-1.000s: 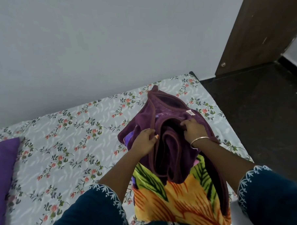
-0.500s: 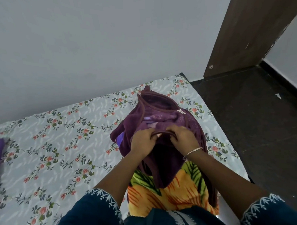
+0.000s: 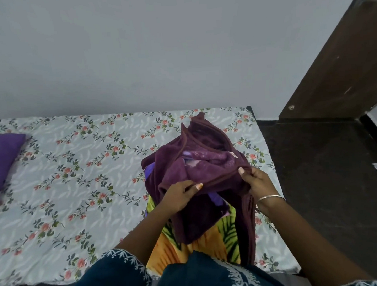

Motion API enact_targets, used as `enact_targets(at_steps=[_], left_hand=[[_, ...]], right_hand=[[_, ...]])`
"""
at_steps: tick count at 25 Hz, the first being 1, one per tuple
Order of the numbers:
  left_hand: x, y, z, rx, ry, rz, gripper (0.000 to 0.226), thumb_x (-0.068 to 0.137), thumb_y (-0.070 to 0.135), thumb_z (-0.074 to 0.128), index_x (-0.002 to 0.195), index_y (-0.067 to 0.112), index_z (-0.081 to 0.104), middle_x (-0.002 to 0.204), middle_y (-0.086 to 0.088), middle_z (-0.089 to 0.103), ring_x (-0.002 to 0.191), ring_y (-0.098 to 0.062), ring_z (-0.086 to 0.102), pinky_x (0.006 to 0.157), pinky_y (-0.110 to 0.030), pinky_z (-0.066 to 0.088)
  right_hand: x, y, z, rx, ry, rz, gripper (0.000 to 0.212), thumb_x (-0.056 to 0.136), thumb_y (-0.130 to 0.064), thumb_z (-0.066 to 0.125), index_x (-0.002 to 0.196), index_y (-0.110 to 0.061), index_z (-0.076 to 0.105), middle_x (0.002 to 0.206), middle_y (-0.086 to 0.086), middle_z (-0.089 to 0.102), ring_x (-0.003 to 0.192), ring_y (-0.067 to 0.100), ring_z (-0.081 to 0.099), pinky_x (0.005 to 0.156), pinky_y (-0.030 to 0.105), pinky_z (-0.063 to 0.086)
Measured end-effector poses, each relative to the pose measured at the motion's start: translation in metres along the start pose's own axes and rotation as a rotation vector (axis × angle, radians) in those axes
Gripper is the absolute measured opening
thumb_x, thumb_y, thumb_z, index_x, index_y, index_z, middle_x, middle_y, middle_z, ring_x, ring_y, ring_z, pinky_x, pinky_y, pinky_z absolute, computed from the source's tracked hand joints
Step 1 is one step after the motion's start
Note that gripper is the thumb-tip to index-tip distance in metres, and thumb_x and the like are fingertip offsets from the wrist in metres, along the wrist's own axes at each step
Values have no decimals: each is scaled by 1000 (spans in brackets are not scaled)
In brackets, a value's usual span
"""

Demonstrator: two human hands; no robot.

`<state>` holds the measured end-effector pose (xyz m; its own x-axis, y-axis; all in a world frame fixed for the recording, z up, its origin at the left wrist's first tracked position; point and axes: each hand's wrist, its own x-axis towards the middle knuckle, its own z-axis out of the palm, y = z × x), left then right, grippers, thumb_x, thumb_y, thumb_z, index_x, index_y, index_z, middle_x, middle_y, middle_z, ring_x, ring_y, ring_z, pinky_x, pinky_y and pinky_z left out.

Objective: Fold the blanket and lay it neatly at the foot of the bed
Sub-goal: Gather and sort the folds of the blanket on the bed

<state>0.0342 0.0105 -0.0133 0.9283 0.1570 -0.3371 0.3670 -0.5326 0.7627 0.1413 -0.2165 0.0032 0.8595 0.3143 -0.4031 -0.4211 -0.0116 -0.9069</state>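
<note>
A dark purple fleece blanket (image 3: 205, 163) lies bunched in a heap at the right end of the bed (image 3: 77, 191); its other face, yellow and orange with green leaves, shows near my body. My left hand (image 3: 181, 195) pinches the piped hem at the front of the heap. My right hand (image 3: 256, 183), with a thin bangle on the wrist, grips the same hem further right. The stretch of hem between the two hands is pulled fairly taut. Part of the blanket hangs below my hands.
The bed has a pale floral sheet and sits against a grey wall. A purple pillow (image 3: 2, 159) lies at the left end. Dark floor (image 3: 325, 180) lies to the right, with a brown wooden door (image 3: 342, 71) beyond. My dark blue sleeves fill the bottom edge.
My hands have slid apart along the hem, the right one going right. The view has swung so the bed now runs level and the pillow shows again.
</note>
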Motion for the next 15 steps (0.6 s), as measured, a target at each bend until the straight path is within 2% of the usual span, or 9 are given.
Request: enact_targets(at_steps=[1, 3, 5, 6, 8, 10, 11, 13, 15], left_hand=[[-3, 6, 6, -66, -30, -27, 50, 90, 60, 42, 99, 19, 69, 94, 5, 69, 89, -9, 62, 85, -29, 46], [-7, 13, 15, -155, 4, -56, 58, 89, 64, 36, 101, 20, 71, 99, 5, 70, 91, -6, 62, 87, -26, 45], [-11, 13, 19, -130, 91, -17, 60, 86, 68, 39, 103, 19, 69, 101, 3, 68, 91, -6, 61, 85, -27, 45], [-11, 9, 19, -47, 106, 15, 62, 83, 72, 43, 110, 22, 66, 110, 5, 65, 99, -5, 58, 90, -28, 42], [-7, -4, 17, 259, 86, 66, 72, 75, 77, 48, 129, 30, 53, 132, 8, 53, 122, -10, 44, 105, -33, 32], [-1, -20, 16, 492, 96, 51, 71, 77, 69, 54, 137, 34, 43, 142, 9, 43, 135, -17, 32, 114, -42, 22], [4, -26, 13, 511, 147, 27, 65, 80, 62, 58, 137, 34, 43, 142, 8, 43, 135, -19, 33, 114, -45, 23], [14, -36, 0, 429, 259, -61, 52, 83, 49, 62, 130, 30, 51, 134, 4, 50, 125, -22, 45, 106, -41, 35], [21, -37, -15, 367, 241, -143, 38, 86, 41, 61, 121, 26, 58, 120, 1, 58, 112, -22, 56, 91, -35, 45]], right_hand=[[4, -2, 0, -58, 1, 1, 33, 81, -37, 71, 97, -9, 68, 105, 21, 68, 98, 35, 64, 91, 46, 49], [11, -6, -2, -310, 44, -51, 24, 92, -29, 59, 95, -6, 65, 103, 21, 67, 100, 35, 63, 94, 49, 48], [14, -13, -5, -544, 100, -110, 27, 94, -28, 56, 95, -2, 63, 98, 18, 66, 96, 34, 61, 91, 47, 48], [15, -17, -7, -570, 131, -129, 26, 94, -27, 56, 96, -2, 63, 98, 16, 66, 97, 33, 60, 91, 46, 48], [18, -32, -13, -483, 176, -118, 22, 94, -24, 56, 99, -4, 64, 102, 17, 66, 99, 31, 60, 91, 41, 48], [18, -49, -16, -299, 172, -88, 15, 95, -21, 56, 92, -10, 66, 100, 15, 67, 94, 26, 62, 84, 34, 49], [17, -58, -17, -242, 170, -94, 14, 94, -20, 56, 88, -15, 67, 97, 12, 68, 92, 23, 62, 81, 31, 48], [17, -74, -20, -197, 165, -134, 14, 94, -20, 57, 84, -21, 67, 92, 6, 69, 91, 21, 63, 80, 28, 48], [21, -82, -22, -222, 152, -186, 12, 93, -22, 58, 86, -20, 68, 89, 3, 69, 93, 22, 64, 80, 27, 50]])
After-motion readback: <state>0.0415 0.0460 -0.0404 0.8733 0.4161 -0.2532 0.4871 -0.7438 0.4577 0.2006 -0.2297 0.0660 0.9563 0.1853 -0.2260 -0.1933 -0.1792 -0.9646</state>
